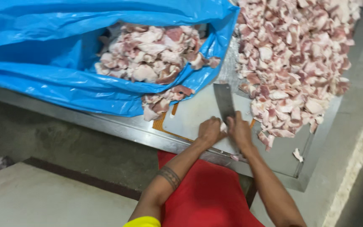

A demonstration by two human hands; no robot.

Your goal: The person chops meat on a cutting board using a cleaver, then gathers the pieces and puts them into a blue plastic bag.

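A cleaver (224, 102) is gripped by the right hand (240, 132) over the cutting board (194, 115); a small meat piece (223, 126) is pinned by the left hand (210, 130) on the board's near edge. Fingertips are best kept curled back from the blade.

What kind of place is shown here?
Probably a meat-processing or butcher's work area: a large meat pile on a steel table, a blue bag of cut pieces, and a cleaver on a cutting board.
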